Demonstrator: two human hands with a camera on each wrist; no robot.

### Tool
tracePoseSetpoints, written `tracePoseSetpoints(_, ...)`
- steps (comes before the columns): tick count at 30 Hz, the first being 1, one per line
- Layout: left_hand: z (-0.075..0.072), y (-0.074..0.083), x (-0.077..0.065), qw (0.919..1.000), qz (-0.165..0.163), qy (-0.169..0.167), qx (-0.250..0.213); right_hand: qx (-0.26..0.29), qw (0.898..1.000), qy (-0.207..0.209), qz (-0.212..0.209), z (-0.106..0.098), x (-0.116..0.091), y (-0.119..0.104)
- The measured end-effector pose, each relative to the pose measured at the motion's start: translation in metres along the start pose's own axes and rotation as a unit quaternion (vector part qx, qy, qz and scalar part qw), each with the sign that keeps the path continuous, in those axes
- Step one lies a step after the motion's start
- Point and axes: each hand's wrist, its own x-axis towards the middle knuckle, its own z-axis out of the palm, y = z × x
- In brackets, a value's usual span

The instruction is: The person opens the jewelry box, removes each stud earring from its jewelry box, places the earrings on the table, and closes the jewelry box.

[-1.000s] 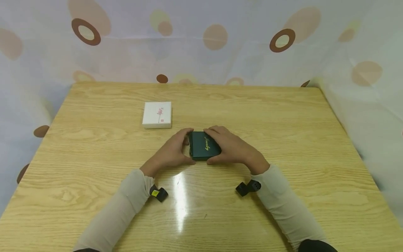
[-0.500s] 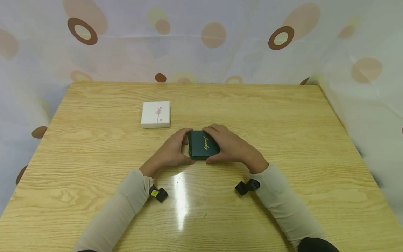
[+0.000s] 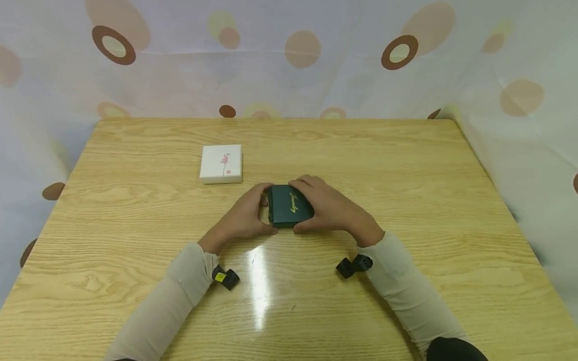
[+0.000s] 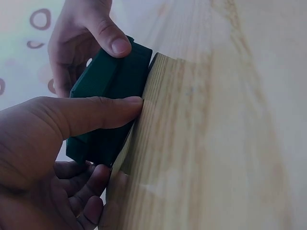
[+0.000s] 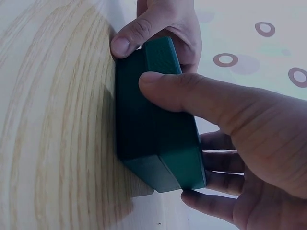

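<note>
A dark green jewelry box (image 3: 284, 208) with gold lettering on its lid sits on the wooden table, between both hands. My left hand (image 3: 244, 215) grips its left end, thumb on the near side and fingers at the far side. Across the right part of the lid, my right hand (image 3: 331, 208) holds the box between thumb and fingers. In the right wrist view, the right thumb presses the upper part of the green box (image 5: 180, 143), while the left hand's thumb sits lower, close to the table. The left wrist view shows a seam along the box's side (image 4: 129, 72).
A flat white box (image 3: 221, 163) with a pink flower print lies farther back, left of the hands. The wooden table (image 3: 384, 160) reaches back to a patterned curtain (image 3: 266, 75). A small black device (image 3: 226, 277) is strapped at each wrist.
The head view has shifted slightly. Both hands keep the same hold on the green box, and the white box stays in its place.
</note>
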Motion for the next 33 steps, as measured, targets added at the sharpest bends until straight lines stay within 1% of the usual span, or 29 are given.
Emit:
tracePoseSetpoints(9, 0.0, -0.003, 0.001, 0.9998, 0.001, 0.002, -0.02, 0.012, 1.0, 0.005, -0.006, -0.006, -0.001, 0.002)
tracePoseSetpoints(15, 0.001, -0.003, 0.001, 0.9998, -0.003, 0.001, -0.022, 0.034, 0.999, 0.013, 0.004, -0.015, -0.003, 0.008)
tracePoseSetpoints(19, 0.001, -0.003, 0.001, 0.9997, -0.004, 0.001, -0.026, 0.038, 0.999, 0.026, 0.015, -0.024, -0.005, 0.017)
tracePoseSetpoints(24, 0.002, -0.004, 0.001, 0.9998, -0.006, -0.002, -0.018, 0.045, 0.998, 0.039, 0.033, -0.033, -0.01, 0.031)
tracePoseSetpoints(33, 0.001, -0.002, 0.0, 0.9998, -0.012, -0.004, -0.016, 0.059, 0.993, 0.077, 0.06, -0.045, -0.02, 0.064)
